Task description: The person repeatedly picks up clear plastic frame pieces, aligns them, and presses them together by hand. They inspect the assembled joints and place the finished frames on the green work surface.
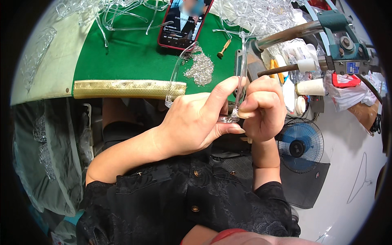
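Both my hands hold a clear plastic eyeglass frame (243, 61) just past the table's front edge. My left hand (190, 120) is closed round its front, which is mostly hidden by the fingers. My right hand (265, 106) pinches at the corner where one temple arm meets the front. That arm points up and away between the hands, while the other rises left of my left hand. Any small part between my right fingertips is hidden. Beyond the hands, a heap of tiny silvery metal pieces (200, 69) lies on the green mat (122, 53).
A red-edged phone (179, 44) lies beyond the heap, near a small brass-coloured screwdriver (223, 48). More clear frames (261, 16) are piled at the back. A gold perforated strip (126, 90) lines the front edge. At right stand a green metal press (343, 41) and a blue fan (300, 147).
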A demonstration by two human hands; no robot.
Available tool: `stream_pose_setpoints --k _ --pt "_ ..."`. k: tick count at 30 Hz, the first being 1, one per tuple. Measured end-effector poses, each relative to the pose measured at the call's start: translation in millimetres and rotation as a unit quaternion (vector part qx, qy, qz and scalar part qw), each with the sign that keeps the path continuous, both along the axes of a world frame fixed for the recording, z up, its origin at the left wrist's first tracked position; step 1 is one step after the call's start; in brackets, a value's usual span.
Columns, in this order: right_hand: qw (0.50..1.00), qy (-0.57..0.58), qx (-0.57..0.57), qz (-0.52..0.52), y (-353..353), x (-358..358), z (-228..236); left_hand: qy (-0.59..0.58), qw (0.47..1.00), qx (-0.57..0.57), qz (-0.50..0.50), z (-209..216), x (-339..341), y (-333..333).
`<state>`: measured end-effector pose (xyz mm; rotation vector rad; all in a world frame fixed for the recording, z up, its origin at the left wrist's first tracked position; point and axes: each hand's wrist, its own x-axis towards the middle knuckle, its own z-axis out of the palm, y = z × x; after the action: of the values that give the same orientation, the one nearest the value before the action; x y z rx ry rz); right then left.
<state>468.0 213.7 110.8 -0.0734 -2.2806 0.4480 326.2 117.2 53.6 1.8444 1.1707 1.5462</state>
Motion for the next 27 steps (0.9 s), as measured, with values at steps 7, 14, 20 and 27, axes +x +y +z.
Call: stream_pose_setpoints --k 7,14,20,27 --pt "1.000 0.014 -0.003 -0.025 -4.2 0.1 -0.6 -0.014 0.999 -0.033 -0.033 3.8 -2.5 -1.0" --pt "0.999 0.003 -0.011 -0.030 -6.2 0.6 -0.3 -0.012 0.999 -0.038 -0.028 -0.9 -2.0 -1.7" --pt "0.997 0.023 -0.073 -0.015 -6.9 0.7 -7.0 -0.069 0.994 -0.064 -0.060 1.5 -1.9 -2.1" --pt "0.999 0.037 -0.026 -0.026 -6.7 -0.6 -10.1 -0.088 0.991 -0.070 -0.070 0.0 -3.8 -0.3"
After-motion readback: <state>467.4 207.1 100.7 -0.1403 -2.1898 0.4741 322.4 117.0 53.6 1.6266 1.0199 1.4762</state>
